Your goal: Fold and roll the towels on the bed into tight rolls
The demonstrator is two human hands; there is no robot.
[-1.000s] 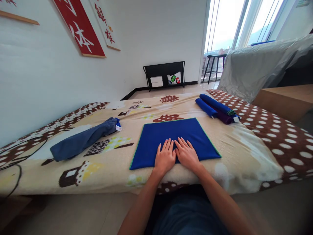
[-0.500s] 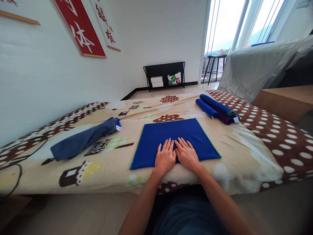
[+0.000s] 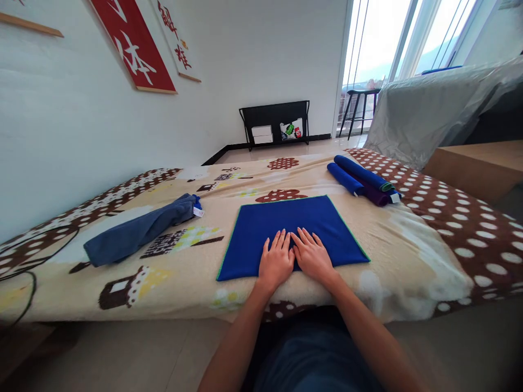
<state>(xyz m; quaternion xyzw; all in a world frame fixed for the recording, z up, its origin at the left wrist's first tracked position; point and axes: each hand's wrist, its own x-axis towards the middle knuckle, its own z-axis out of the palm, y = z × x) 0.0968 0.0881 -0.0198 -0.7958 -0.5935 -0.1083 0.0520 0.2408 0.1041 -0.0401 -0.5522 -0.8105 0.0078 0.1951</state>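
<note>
A bright blue cloth point(image 3: 286, 223) with a thin green edge lies flat on the patterned blanket point(image 3: 204, 179) near the front edge. My left hand point(image 3: 277, 261) and my right hand point(image 3: 312, 257) rest side by side on the cloth's near half, palms down, fingers stretched out flat and touching it. Neither hand holds anything.
A crumpled grey-blue cloth point(image 3: 139, 231) lies to the left. Rolled blue and purple cloths point(image 3: 362, 179) sit at the back right. A black rack point(image 3: 275, 124) stands against the far wall, a stool point(image 3: 359, 109) by the window, a covered sofa point(image 3: 429, 109) and a wooden surface point(image 3: 478, 166) at right.
</note>
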